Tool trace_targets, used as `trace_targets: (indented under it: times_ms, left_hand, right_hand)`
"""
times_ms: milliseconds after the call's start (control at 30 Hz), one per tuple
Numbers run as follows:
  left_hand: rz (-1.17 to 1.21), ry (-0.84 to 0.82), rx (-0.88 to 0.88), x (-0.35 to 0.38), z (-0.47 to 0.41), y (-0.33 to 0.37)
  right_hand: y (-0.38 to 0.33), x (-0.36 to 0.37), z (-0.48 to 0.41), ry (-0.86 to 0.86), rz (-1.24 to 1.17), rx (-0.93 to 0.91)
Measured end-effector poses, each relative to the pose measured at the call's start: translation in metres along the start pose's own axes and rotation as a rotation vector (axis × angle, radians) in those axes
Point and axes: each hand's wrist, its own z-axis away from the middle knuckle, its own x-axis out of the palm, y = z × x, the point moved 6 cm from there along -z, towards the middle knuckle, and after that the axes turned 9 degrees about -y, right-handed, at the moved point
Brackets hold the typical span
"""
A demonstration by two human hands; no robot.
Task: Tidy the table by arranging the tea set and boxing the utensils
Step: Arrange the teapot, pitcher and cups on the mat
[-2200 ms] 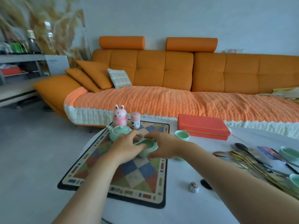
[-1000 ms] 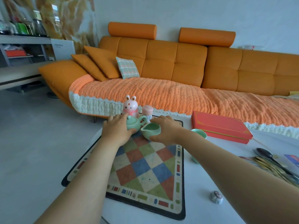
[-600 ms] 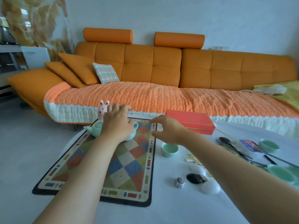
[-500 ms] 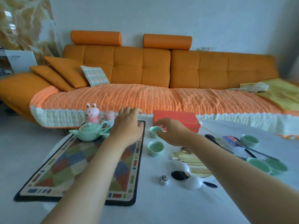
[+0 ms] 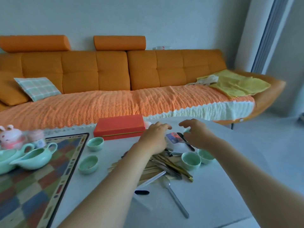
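My left hand [image 5: 153, 137] hovers open over the far end of a pile of chopsticks and cutlery [image 5: 166, 164]. My right hand [image 5: 196, 136] curves, fingers apart, around a small green cup [image 5: 187, 130] that is mostly hidden; I cannot tell if it touches. Two more green cups [image 5: 190, 160] [image 5: 205, 156] stand just below that hand. Another pair of cups [image 5: 95, 143] [image 5: 88, 164] sits beside the checkered mat [image 5: 41, 178]. On the mat stand a green teapot [image 5: 5, 160] and a pitcher [image 5: 36, 157]. A closed red box [image 5: 119, 127] lies at the far edge.
A silver spoon [image 5: 175, 196] and a small black item [image 5: 141, 192] lie on the white table [image 5: 213, 195]. A colourful card [image 5: 174, 137] lies between my hands. A pink rabbit figure [image 5: 9, 137] and a jar [image 5: 36, 136] stand behind the teapot. An orange sofa [image 5: 115, 71] is beyond.
The view has swung right. Both hands left the teapot and pitcher on the mat and moved right, over the utensil pile, the right one reaching the far cup.
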Motion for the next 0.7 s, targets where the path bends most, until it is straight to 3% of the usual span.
trace_targets:
  times_ms: [133, 267, 533, 700]
  left_hand:
    - [-0.119, -0.178, 0.003, 0.026, -0.036, 0.011]
    - [-0.067, -0.275, 0.01, 0.04, -0.053, 0.013]
    - [-0.085, -0.123, 0.003, 0.038, -0.055, -0.001]
    - [-0.071, -0.159, -0.03, 0.038, -0.053, -0.007]
  right_hand:
    - [0.027, -0.003, -0.002, -0.078, 0.084, 0.004]
    - [0.038, 0.003, -0.013, -0.146, 0.127, -0.01]
    - [0.059, -0.004, -0.018, -0.044, 0.152, 0.078]
    - [0.068, 0.001, -0.013, -0.031, 0.239, 0.159]
